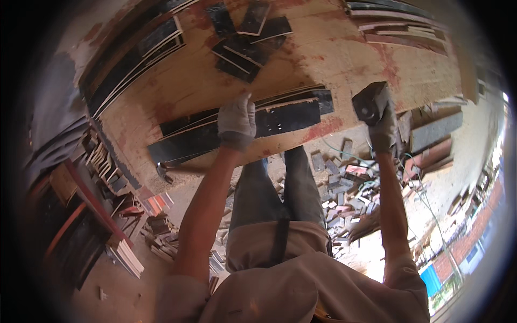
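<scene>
My left hand (pixel 237 123), in a pale work glove, rests closed on the long black-faced boards at the near edge of the wooden worktop. The front black board (pixel 288 116) has a few small light marks on it. Another dark board (pixel 326 101) lies just behind, its right end showing. To the right, my gloved right hand (pixel 383 129) is wrapped round a dark hand-held power tool (pixel 370 105), lifted by the worktop's right side and apart from the boards. Its blade or working end cannot be made out. A hammer (pixel 163 173) lies at the near left edge.
Short black board pieces (pixel 242 54) lie jumbled at the back of the worktop (pixel 318 59). Long strips (pixel 137 64) are stacked at its left and more strips (pixel 401 27) at back right. Many wood offcuts (pixel 344 188) cover the ground, with a thin green cord (pixel 344 153) among them.
</scene>
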Demonstrator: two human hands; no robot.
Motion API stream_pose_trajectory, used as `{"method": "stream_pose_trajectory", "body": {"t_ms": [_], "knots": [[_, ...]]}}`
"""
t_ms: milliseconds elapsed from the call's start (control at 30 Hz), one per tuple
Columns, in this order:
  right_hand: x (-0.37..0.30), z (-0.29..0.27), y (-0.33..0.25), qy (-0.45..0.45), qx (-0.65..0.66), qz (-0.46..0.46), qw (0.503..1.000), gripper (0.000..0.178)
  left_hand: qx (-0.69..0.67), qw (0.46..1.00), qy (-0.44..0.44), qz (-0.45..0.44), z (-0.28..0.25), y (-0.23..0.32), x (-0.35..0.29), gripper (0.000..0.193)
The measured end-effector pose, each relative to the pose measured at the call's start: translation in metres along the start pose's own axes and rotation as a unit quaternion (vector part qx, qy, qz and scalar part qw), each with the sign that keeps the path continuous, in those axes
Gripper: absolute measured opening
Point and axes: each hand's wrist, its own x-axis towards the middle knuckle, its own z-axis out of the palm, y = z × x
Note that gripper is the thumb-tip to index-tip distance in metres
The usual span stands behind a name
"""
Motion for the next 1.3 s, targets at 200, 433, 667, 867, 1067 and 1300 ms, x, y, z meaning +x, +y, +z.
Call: {"method": "stream_pose_trajectory", "body": {"t_ms": [200,433,667,867,1067,1300], "knots": [[0.093,0.089,0.066,-0.075,0.022,0.073,0.994,0.062,0.041,0.996,0.073,-0.007,-0.049,-0.003,-0.061,0.057],[0.059,0.04,-0.013,-0.106,-0.001,0.072,0.992,0.051,0.021,0.751,0.174,-0.637,-0.033,-0.101,-0.251,0.062],[-0.071,-0.034,-0.115,-0.11,0.288,0.117,0.944,0.033,-0.2,0.551,0.131,-0.8,-0.018,-0.172,-0.26,0.041],[-0.175,-0.068,-0.221,-0.246,0.369,0.139,0.885,0.033,-0.27,0.734,0.005,-0.623,-0.124,-0.123,-0.292,0.017],[-0.234,-0.11,-0.345,-0.432,0.401,0.102,0.801,0.041,-0.497,0.571,0.031,-0.653,-0.188,0.006,-0.324,0.037],[-0.19,-0.1,-0.323,-0.231,0.609,0.177,0.738,0.041,-0.484,0.821,-0.261,-0.152,-0.146,0.075,-0.206,0.049]]}}
